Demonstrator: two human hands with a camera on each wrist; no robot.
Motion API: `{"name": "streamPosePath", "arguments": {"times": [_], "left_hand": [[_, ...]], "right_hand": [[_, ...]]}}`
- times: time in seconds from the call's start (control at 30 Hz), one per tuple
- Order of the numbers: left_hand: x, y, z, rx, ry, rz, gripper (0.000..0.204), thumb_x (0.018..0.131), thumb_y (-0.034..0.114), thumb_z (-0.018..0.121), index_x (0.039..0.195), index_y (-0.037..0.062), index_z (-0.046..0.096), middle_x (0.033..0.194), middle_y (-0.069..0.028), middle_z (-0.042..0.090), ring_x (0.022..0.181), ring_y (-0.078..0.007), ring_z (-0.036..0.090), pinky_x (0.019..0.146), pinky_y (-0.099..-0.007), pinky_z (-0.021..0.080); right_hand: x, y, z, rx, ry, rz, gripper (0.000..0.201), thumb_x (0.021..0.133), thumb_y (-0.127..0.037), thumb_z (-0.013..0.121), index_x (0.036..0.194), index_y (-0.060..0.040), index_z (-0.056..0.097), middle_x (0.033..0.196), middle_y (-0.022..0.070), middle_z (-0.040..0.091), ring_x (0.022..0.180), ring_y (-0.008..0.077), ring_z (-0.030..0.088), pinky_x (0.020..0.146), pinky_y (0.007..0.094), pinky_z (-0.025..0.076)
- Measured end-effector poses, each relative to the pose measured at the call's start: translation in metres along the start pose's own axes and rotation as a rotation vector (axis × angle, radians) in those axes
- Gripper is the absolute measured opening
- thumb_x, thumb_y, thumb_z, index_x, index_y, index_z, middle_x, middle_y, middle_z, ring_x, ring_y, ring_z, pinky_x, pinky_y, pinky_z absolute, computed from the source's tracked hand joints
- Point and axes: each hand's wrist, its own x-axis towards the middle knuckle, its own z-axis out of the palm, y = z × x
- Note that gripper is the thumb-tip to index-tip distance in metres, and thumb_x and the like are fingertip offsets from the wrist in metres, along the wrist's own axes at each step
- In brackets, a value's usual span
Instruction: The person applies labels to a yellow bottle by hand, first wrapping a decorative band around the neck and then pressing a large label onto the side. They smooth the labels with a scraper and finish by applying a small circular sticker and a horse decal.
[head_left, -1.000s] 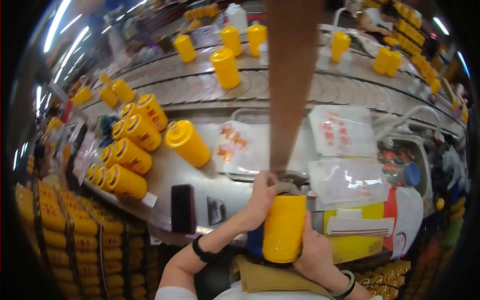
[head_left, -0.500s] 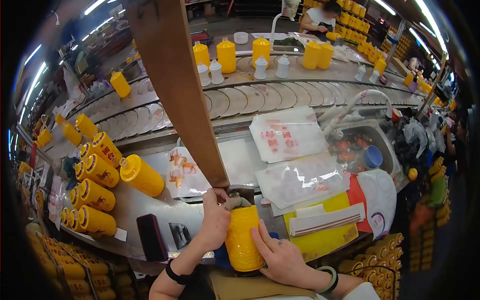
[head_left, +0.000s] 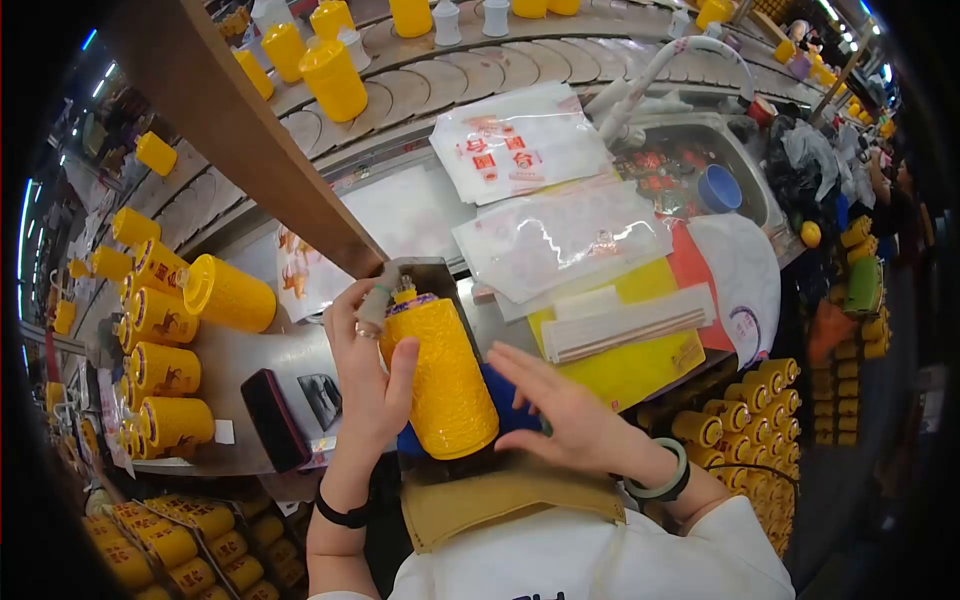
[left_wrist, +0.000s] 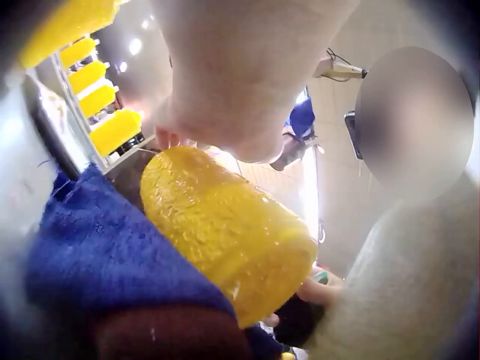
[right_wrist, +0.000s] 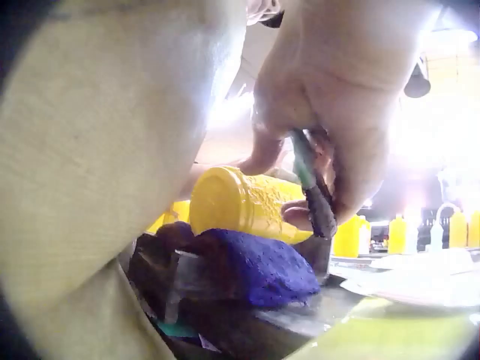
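A yellow, textured bottle [head_left: 440, 375] leans on a blue cloth [right_wrist: 262, 270] close to the person's front, its neck end pointing away. The left hand [head_left: 365, 375] holds the bottle near its shoulder, thumb along the side. A pale finger cover [head_left: 373, 308] shows on one of its fingers. In the left wrist view, fingertips [left_wrist: 171, 138] sit at the bottle's far end. Just right of the bottle, the right hand [head_left: 560, 415] is apart from it, index and middle fingers stretched out. A dark stick-like tool [right_wrist: 321, 210] with a green band is tucked inside that hand.
Several yellow bottles [head_left: 165, 370] stand at the left, near a phone [head_left: 275, 420]. Printed plastic sheets [head_left: 565, 235] and paper strips [head_left: 635, 325] lie right. Beyond are a sink [head_left: 765, 190] with a blue cup [head_left: 719, 188], a wooden post [head_left: 240, 130] and a conveyor [head_left: 430, 85].
The right hand has come off the bottle's side and moved right, its fingers spread. The left hand has shifted from the neck onto the bottle's shoulder. The head view has turned and tilted downward.
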Motion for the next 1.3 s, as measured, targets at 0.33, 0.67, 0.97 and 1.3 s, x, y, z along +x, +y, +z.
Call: {"name": "streamPosePath", "arguments": {"times": [0.33, 0.67, 0.97, 1.3], "left_hand": [[-0.099, 0.012, 0.01, -0.342, -0.083, -0.169, 0.136, 0.064, 0.051, 0.097, 0.163, -0.0012, 0.018, 0.16, -0.0204, 0.037, 0.151, -0.0341, 0.033, 0.122, -0.0465, 0.028], [-0.085, 0.035, 0.007, 0.024, -0.026, -0.012, 0.119, 0.062, 0.029, 0.101, 0.157, -0.0009, 0.036, 0.162, -0.0233, 0.035, 0.141, -0.039, 0.046, 0.116, -0.0453, 0.039], [-0.086, 0.047, 0.001, 0.08, -0.02, -0.012, 0.1, 0.063, 0.028, 0.1, 0.147, 0.0026, 0.052, 0.159, -0.0188, 0.043, 0.14, -0.0416, 0.048, 0.114, -0.0492, 0.042], [-0.085, 0.051, 0.004, 0.213, -0.084, -0.056, 0.101, 0.064, 0.026, 0.098, 0.15, 0.0071, 0.049, 0.154, -0.0125, 0.047, 0.144, -0.0388, 0.042, 0.119, -0.0501, 0.036]], "right_hand": [[-0.022, 0.035, -0.048, -0.198, 0.453, 0.056, 0.021, 0.106, -0.013, 0.055, 0.112, 0.0028, 0.067, 0.115, 0.021, 0.066, 0.101, 0.0392, 0.066, 0.091, 0.0406, 0.051], [-0.025, 0.047, -0.064, -0.298, 0.478, 0.206, 0.018, 0.1, -0.014, 0.063, 0.106, 0.0015, 0.07, 0.095, 0.0191, 0.069, 0.087, 0.0358, 0.067, 0.079, 0.0421, 0.051], [0.019, 0.098, -0.111, -0.752, 0.395, 0.23, 0.033, 0.099, -0.013, 0.061, 0.131, -0.0133, 0.068, 0.108, 0.0139, 0.064, 0.094, 0.0345, 0.066, 0.084, 0.0443, 0.053], [0.051, 0.171, -0.21, -0.802, 0.458, 0.27, 0.024, 0.093, -0.021, 0.069, 0.115, -0.0128, 0.075, 0.108, 0.0138, 0.065, 0.097, 0.0342, 0.067, 0.084, 0.0446, 0.053]]}}
